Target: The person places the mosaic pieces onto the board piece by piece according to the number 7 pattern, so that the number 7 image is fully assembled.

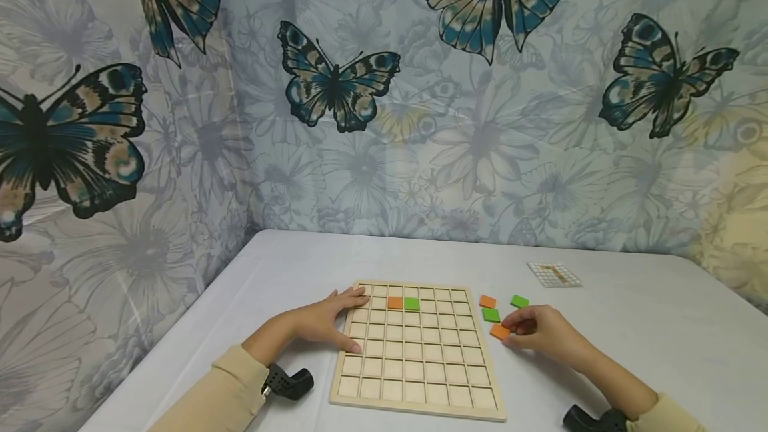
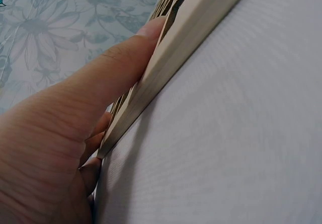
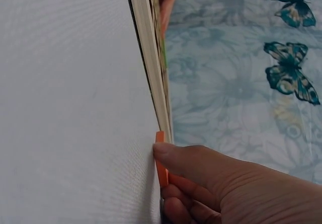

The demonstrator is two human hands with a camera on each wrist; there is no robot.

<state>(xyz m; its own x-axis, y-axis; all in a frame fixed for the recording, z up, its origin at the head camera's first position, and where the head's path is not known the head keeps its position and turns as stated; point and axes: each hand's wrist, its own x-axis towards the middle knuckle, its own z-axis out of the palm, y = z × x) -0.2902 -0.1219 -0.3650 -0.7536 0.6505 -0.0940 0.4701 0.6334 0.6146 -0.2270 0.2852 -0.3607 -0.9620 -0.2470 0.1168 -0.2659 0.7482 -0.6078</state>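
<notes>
In the lower right of the frame, the right hand (image 1: pixel 545 331) pinches an orange tile (image 1: pixel 499 331) near the wooden grid board (image 1: pixel 393 352). The left hand (image 1: pixel 319 317) lies spread on the board's left edge. A light grip by the tile's edges should spare the neighbouring green tile (image 1: pixel 491 315); steady left-hand contact should stop the board sliding.

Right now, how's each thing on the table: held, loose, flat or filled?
Board: flat, partly filled
Orange board tile: slotted in
Green board tile: slotted in
Held orange tile: pinched
Loose orange tile: flat
Near loose green tile: flat
Far loose green tile: flat
Printed card: flat
Left hand: spread, touching the board
Right hand: pinching
</notes>
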